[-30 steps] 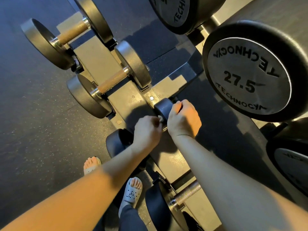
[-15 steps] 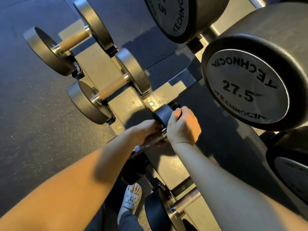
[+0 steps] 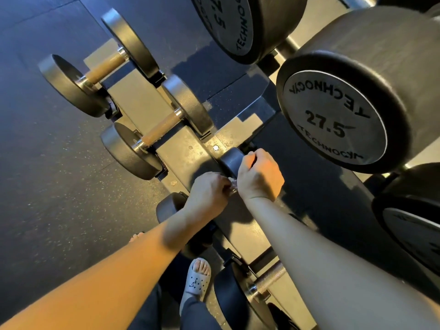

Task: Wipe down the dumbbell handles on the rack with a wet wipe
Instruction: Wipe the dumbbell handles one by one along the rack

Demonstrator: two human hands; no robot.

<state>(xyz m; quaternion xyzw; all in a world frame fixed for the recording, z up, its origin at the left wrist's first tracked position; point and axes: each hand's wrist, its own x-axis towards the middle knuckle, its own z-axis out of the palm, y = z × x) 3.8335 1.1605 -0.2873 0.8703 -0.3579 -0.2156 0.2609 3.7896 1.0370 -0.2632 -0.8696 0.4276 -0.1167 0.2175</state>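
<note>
Head view: the left hand [image 3: 209,190] wraps a white wet wipe [image 3: 231,184] round a small dumbbell [image 3: 229,160] handle on the tan metal rack [image 3: 188,151], the right hand [image 3: 260,177] gripping its rounded black head. Mid-wipe, apparently; the knurled steel handle [image 3: 271,278] nearer the feet likely needs a firm twisting rub next.

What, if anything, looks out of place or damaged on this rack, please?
Nothing looks askew or spilled. The left hand and right hand grip one dumbbell on the rack. Only the far handle and the next handle look brownish, perhaps rust or just warm light.
</note>
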